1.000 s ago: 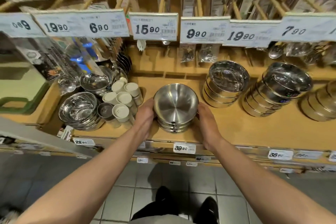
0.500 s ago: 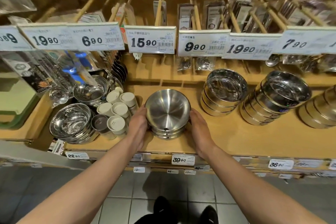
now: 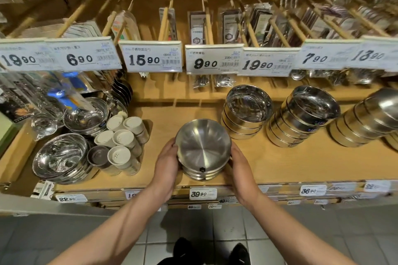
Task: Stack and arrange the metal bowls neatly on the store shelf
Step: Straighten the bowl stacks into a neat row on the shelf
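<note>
A: Why does each hand sit on a side of the nested bowls (image 3: 203, 150)?

B: The left hand (image 3: 167, 162) cups the stack at nine o'clock and the right hand (image 3: 240, 164) at three, fingers curled round the walls, likely so the bowls stay nested.

A: Where is the stack?

B: On the wooden shelf (image 3: 290, 163), near its front edge. At two o'clock stand the other bowl stacks (image 3: 247, 112), tilted forward in a row; I judge this stack belongs in line with them.

Single head camera, wide-angle, looking forward and down from standing height; close over shelf (image 3: 280, 163) front edge, floor (image 3: 193, 232) at bottom of frame.
</note>
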Available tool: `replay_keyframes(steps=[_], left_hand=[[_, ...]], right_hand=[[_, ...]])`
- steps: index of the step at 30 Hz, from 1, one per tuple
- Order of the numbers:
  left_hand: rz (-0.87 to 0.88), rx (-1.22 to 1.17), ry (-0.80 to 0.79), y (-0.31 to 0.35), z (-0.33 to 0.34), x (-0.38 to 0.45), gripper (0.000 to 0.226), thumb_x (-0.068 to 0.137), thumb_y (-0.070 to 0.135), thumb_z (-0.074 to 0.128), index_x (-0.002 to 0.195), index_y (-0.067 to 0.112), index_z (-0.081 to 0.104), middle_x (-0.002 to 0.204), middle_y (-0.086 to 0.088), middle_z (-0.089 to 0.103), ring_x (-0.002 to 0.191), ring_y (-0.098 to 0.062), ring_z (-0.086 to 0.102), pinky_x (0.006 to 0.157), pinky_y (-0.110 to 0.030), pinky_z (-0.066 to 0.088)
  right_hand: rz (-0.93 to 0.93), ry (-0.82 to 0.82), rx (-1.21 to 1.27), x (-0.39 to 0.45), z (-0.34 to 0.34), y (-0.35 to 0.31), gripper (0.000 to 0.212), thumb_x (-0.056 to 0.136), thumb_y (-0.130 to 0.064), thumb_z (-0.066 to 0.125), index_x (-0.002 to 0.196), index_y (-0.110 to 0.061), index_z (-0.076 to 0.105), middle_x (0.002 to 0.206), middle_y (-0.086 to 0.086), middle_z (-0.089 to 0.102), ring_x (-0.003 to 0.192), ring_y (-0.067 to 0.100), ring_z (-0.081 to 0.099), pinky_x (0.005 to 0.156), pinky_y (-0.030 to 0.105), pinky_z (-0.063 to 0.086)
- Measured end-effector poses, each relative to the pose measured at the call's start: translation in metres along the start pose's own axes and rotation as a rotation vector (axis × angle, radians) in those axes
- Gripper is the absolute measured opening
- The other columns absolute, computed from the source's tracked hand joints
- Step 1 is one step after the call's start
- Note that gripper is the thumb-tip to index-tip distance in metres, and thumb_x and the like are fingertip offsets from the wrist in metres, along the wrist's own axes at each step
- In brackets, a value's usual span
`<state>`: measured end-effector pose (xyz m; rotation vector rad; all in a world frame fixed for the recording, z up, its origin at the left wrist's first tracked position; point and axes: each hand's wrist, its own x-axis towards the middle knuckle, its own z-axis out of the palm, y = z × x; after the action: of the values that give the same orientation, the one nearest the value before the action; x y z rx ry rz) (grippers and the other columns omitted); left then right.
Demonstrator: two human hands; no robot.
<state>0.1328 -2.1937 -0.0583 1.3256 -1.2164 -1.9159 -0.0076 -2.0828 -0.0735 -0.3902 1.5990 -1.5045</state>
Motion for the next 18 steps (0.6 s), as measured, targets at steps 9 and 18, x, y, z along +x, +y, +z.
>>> replay_keyframes(steps=[9, 18], left_hand=[[-0.057, 0.024, -0.073, -0.003, 0.047, -0.012, 0.028, 0.105, 0.02, 0.046, 0.118, 0.024, 0.07, 0.106, 0.001, 0.078, 0.102, -0.017, 0.071, 0.082, -0.032, 0.057], [-0.003, 0.268, -0.136, 0.059, 0.079, 0.075, 0.023, 0.107, 0.037, 0.044, 0.116, 0.027, 0.062, 0.093, 0.018, 0.066, 0.084, -0.003, 0.066, 0.069, -0.023, 0.05]], right_hand=[[0.073, 0.051, 0.047, -0.009, -0.054, -0.015, 0.036, 0.107, -0.039, 0.036, 0.129, -0.035, 0.064, 0.126, -0.008, 0.071, 0.12, 0.015, 0.064, 0.108, 0.048, 0.049], [0.059, 0.172, 0.054, 0.065, -0.091, -0.046, 0.028, 0.107, -0.051, 0.029, 0.104, -0.052, 0.057, 0.108, -0.031, 0.056, 0.111, 0.002, 0.051, 0.117, 0.048, 0.031]])
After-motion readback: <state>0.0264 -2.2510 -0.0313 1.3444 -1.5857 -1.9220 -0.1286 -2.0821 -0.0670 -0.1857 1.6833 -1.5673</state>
